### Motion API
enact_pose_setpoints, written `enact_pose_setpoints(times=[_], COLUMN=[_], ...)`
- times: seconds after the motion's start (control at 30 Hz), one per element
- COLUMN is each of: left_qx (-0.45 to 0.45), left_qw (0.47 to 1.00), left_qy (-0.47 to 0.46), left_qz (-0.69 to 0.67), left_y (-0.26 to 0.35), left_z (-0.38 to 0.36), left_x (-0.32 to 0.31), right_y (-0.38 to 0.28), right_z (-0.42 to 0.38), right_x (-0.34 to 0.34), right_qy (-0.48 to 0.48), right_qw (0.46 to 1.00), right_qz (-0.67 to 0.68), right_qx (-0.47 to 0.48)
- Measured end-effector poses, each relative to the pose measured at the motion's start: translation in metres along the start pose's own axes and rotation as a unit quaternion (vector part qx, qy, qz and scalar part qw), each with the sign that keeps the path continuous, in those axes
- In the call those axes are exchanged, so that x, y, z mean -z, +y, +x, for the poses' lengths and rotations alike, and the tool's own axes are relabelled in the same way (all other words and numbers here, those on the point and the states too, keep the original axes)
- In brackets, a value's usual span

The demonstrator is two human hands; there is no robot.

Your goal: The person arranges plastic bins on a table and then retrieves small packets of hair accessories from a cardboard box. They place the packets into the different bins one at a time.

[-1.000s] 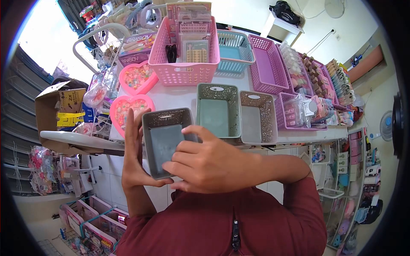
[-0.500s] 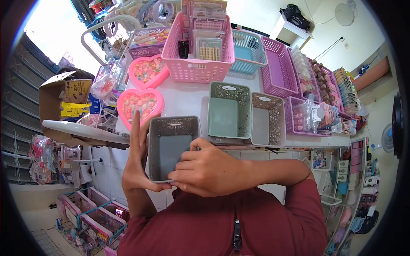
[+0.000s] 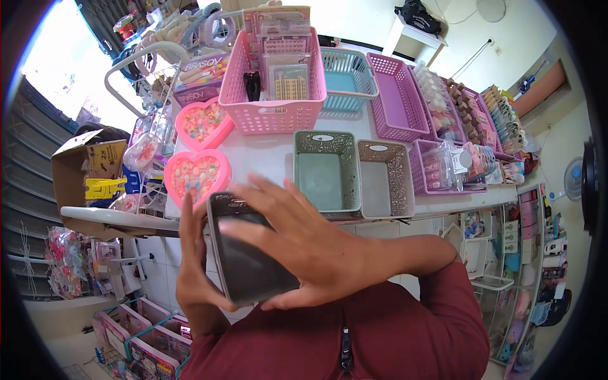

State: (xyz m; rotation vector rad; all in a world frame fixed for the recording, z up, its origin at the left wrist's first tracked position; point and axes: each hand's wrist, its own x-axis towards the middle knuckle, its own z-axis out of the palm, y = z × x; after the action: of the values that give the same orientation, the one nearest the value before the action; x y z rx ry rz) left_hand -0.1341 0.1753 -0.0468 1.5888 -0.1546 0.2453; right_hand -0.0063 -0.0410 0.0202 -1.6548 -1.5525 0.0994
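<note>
A dark grey plastic basket (image 3: 250, 269) is held up in front of my chest, tilted, with its inside facing me. My left hand (image 3: 201, 272) grips it at the left side, fingers along the outer wall and thumb at the near edge. Across its opening and right side reaches my right hand (image 3: 307, 247), fingers spread and smeared by motion, the thumb close to the near right corner. The hand hides much of the basket's interior. On the table to the right stand a green basket (image 3: 326, 180) and a beige-grey basket (image 3: 384, 189), both with nothing inside.
Two pink heart-shaped boxes (image 3: 197, 176) of beads lie at the table's left. Behind stands a pink basket (image 3: 275, 119) of packaged goods, with a blue basket (image 3: 347, 82) and purple basket (image 3: 396, 95) beside it. A white rail (image 3: 114, 216) borders the left; shelves (image 3: 506, 253) stand right.
My right hand has come up from inside the grey basket and spread its fingers over it. The basket, still in my left hand, sits slightly lower and more tilted. The view has shifted a little.
</note>
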Motion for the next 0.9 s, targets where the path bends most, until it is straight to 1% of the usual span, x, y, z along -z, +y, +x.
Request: enact_pose_setpoints(times=[0.07, 0.1, 0.13, 0.2, 0.23, 0.3, 0.33, 0.4, 0.43, 0.5, 0.53, 0.6, 0.63, 0.67, 0.7, 0.73, 0.8, 0.83, 0.87, 0.9], left_qx=[-0.036, -0.057, -0.059, -0.070, -0.070, -0.031, -0.030, -0.046, -0.047, -0.023, -0.024, -0.026, -0.023, -0.043, -0.064, -0.065, -0.024, -0.025, 0.003, 0.031], left_qw=[0.992, 0.992, 0.992, 0.994, 0.994, 0.996, 0.996, 0.984, 0.984, 0.967, 0.968, 0.979, 0.979, 0.977, 0.970, 0.970, 0.946, 0.947, 0.948, 0.948], left_qy=[0.124, 0.099, 0.095, 0.054, 0.051, 0.064, 0.063, 0.039, 0.038, -0.010, -0.010, 0.112, 0.111, 0.167, 0.222, 0.220, 0.219, 0.216, 0.221, 0.227], left_qz=[0.009, 0.054, 0.054, 0.070, 0.070, 0.054, 0.054, 0.166, 0.165, 0.252, 0.251, 0.169, 0.169, 0.125, 0.081, 0.080, 0.237, 0.236, 0.228, 0.220], left_y=[0.010, 0.012, 0.011, 0.009, 0.008, 0.008, 0.008, 0.009, 0.009, 0.010, 0.009, 0.010, 0.011, 0.013, 0.014, 0.014, 0.015, 0.018, 0.023, 0.025], left_z=[-0.006, -0.006, -0.005, -0.001, -0.001, -0.002, -0.002, 0.000, -0.001, -0.003, -0.004, -0.009, -0.008, -0.006, -0.003, -0.003, -0.007, -0.009, -0.010, -0.012], left_x=[-0.024, -0.019, -0.014, -0.006, -0.006, -0.009, -0.007, -0.001, 0.012, 0.046, 0.049, 0.049, 0.048, 0.046, 0.044, 0.047, 0.056, 0.057, 0.058, 0.058], right_y=[0.002, 0.004, 0.007, 0.011, 0.011, 0.010, 0.011, 0.014, 0.015, 0.015, 0.015, 0.016, 0.019, 0.024, 0.031, 0.038, 0.047, 0.050, 0.052, 0.052], right_z=[0.002, 0.001, 0.002, 0.003, 0.003, 0.002, 0.003, 0.004, 0.005, 0.005, 0.008, 0.012, 0.015, 0.016, 0.018, 0.020, 0.024, 0.028, 0.031, 0.032], right_x=[0.008, 0.004, 0.001, -0.002, 0.000, 0.005, 0.006, 0.007, 0.014, 0.038, 0.049, 0.064, 0.059, 0.049, 0.036, 0.026, 0.018, 0.019, 0.019, 0.017], right_qy=[-0.110, -0.107, -0.105, -0.041, -0.040, -0.030, -0.029, 0.009, 0.009, 0.125, 0.124, 0.064, 0.014, 0.016, 0.002, -0.012, -0.020, -0.050, -0.081, -0.079], right_qw=[0.992, 0.993, 0.993, 0.997, 0.997, 0.997, 0.997, 0.994, 0.994, 0.980, 0.980, 0.997, 0.996, 0.996, 0.991, 0.983, 0.980, 0.976, 0.972, 0.971], right_qz=[0.003, -0.015, -0.018, 0.051, 0.050, 0.056, 0.056, 0.100, 0.099, 0.152, 0.150, -0.017, -0.056, -0.055, -0.104, -0.153, -0.170, -0.177, -0.184, -0.186], right_qx=[-0.057, -0.050, -0.051, -0.038, -0.038, -0.041, -0.042, -0.038, -0.038, -0.038, -0.039, -0.034, -0.071, -0.073, -0.087, -0.101, -0.105, -0.116, -0.126, -0.127])
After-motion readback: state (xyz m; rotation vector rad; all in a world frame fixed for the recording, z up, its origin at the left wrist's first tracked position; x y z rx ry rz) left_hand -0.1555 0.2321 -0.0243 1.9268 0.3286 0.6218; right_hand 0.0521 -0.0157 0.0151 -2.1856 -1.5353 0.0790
